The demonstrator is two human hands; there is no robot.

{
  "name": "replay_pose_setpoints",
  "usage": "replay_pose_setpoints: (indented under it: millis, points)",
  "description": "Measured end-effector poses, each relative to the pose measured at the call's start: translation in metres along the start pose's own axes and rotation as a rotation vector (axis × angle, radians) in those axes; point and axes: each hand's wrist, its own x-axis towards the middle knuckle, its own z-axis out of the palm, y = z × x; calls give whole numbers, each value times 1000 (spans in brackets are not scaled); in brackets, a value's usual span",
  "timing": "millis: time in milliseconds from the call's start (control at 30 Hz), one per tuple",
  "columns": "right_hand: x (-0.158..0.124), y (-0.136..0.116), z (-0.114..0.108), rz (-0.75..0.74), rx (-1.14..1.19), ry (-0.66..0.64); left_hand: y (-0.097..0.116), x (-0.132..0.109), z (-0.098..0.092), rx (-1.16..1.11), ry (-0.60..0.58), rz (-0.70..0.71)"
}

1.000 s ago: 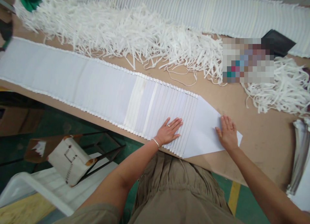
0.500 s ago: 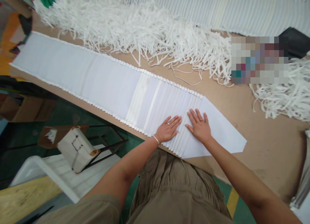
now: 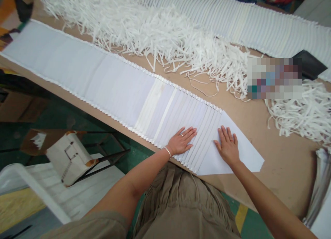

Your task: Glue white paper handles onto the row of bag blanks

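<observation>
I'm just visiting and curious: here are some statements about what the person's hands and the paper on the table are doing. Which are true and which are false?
1. The left hand lies flat on the overlapping row of white sheets. True.
2. The right hand holds a pair of scissors. False: it rests open and flat on the top sheet, holding nothing.
3. A heap of white paper strips lies on the table beyond the row. True.
4. The two hands are clasped together. False: they lie apart, side by side.
5. The left wrist bears a bracelet. True.
</observation>
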Motion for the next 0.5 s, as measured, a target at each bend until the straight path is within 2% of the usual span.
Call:
replay_pose_setpoints:
  millis: [133, 233, 367, 500]
  points:
    - [32, -36, -2, -85, 81, -44, 1, 0, -1, -7, 6, -1]
    - [52, -55, 8, -149, 125, -100, 1, 0, -1, -19, 16, 1]
    - [53, -53, 23, -162, 55, -98, 1, 1, 0, -64, 29, 3]
    - [47, -45, 26, -194, -57, -68, 1, 1, -1, -104, 32, 2]
